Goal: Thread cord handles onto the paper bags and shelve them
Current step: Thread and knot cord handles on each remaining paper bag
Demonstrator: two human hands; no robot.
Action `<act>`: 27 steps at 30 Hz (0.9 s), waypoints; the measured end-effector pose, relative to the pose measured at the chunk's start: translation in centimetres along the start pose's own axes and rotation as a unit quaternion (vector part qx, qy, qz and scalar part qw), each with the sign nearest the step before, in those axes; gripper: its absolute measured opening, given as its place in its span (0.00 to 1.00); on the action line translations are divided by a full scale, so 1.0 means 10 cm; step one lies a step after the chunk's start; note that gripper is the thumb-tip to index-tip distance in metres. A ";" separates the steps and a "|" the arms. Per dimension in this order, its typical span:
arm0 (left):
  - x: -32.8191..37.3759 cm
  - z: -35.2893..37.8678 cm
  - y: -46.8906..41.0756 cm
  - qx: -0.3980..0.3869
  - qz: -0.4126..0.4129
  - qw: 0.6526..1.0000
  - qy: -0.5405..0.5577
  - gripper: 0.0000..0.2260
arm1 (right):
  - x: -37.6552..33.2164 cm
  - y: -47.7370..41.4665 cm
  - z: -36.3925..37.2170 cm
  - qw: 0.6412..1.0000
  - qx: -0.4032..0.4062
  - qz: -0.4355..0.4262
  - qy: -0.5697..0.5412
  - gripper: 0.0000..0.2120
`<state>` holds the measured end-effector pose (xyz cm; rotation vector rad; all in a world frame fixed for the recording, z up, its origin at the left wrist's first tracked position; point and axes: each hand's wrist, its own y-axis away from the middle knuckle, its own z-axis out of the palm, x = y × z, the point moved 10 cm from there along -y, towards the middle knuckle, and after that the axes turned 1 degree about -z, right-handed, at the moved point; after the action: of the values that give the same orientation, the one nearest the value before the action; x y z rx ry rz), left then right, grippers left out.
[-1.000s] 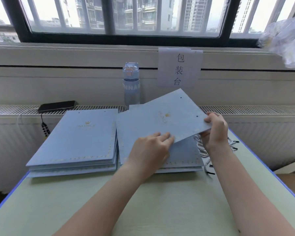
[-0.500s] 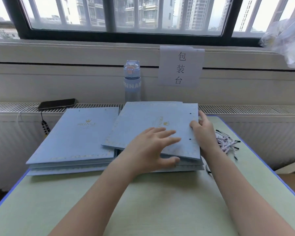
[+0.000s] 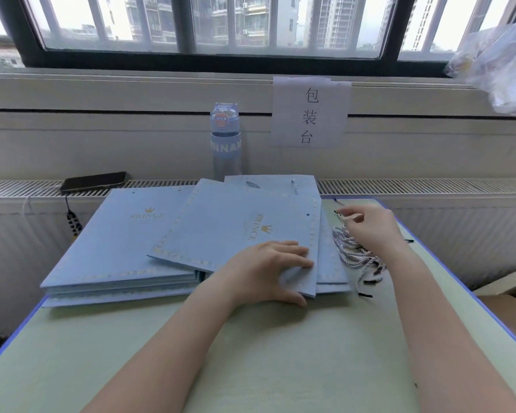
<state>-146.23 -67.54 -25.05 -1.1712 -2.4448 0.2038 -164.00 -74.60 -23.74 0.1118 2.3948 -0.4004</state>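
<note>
A flat light-blue paper bag (image 3: pixel 236 228) with a gold crown logo lies turned sideways on top of the right stack of bags (image 3: pixel 331 263). My left hand (image 3: pixel 268 269) presses on its near corner, thumb hooked under the edge. A second stack of blue bags (image 3: pixel 116 242) lies to the left. A bundle of blue-and-white twisted cords (image 3: pixel 352 254) with black tips lies to the right of the stacks. My right hand (image 3: pixel 370 225) hovers over the cords, fingers curled and pinching at one end; whether a cord is gripped is unclear.
A water bottle (image 3: pixel 225 141) stands against the wall behind the bags. A black phone (image 3: pixel 93 181) lies on the radiator ledge at left. A paper sign (image 3: pixel 309 113) hangs on the wall. Crumpled plastic (image 3: pixel 498 61) sits top right. The pale green table (image 3: pixel 280 353) has a blue edge.
The top bag has been laid down flat and turned sideways on the right stack. My right hand left the bag's edge and moved right to the cords.
</note>
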 end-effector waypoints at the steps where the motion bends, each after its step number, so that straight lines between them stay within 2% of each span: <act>1: -0.03 0.00 -0.01 0.003 -0.009 1.000 -0.007 0.29 | 0.07 0.01 0.09 0.997 -0.061 0.005 0.039 0.15; 3: -0.11 -0.01 -0.01 0.013 -0.028 0.999 -0.020 0.30 | 0.17 0.09 0.28 0.976 -0.181 0.013 0.122 0.17; 5: -0.19 -0.01 0.01 0.020 -0.054 0.998 -0.013 0.30 | 0.22 0.14 0.37 0.961 -0.222 0.017 0.165 0.14; 8: -0.27 -0.01 0.02 0.025 -0.082 0.996 0.022 0.30 | 0.22 0.09 0.30 0.968 -0.174 0.028 0.179 0.09; 12: -0.29 -0.01 0.03 0.030 -0.085 0.995 0.032 0.29 | 0.30 0.00 0.13 0.983 -0.088 0.055 0.153 0.10; 15: -0.22 -0.04 0.03 0.049 -0.048 0.997 0.030 0.28 | 0.21 -0.03 -0.04 0.994 -0.009 0.026 0.101 0.11; 18: -0.12 -0.15 0.05 0.115 -0.011 0.993 -0.008 0.24 | 0.04 -0.04 -0.13 0.996 0.031 -0.016 0.081 0.12; 20: -0.07 -0.22 0.07 0.161 0.009 0.986 -0.030 0.21 | 0.01 -0.03 -0.02 0.994 -0.020 -0.023 0.103 0.10; 23: -0.05 -0.23 0.08 0.169 0.016 0.985 -0.032 0.21 | 0.16 0.09 0.27 0.970 -0.175 0.017 0.169 0.06; 24: -0.05 -0.24 0.08 0.171 0.018 0.985 -0.030 0.20 | 0.21 0.12 0.32 0.964 -0.200 0.033 0.174 0.05; 27: -0.04 -0.28 0.09 0.183 0.024 0.983 -0.021 0.20 | 0.30 0.09 0.32 0.965 -0.186 0.054 0.175 0.05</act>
<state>-144.20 -67.36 -22.96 -1.0689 -2.2851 0.6680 -164.09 -74.80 -28.23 0.1502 2.7503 0.1364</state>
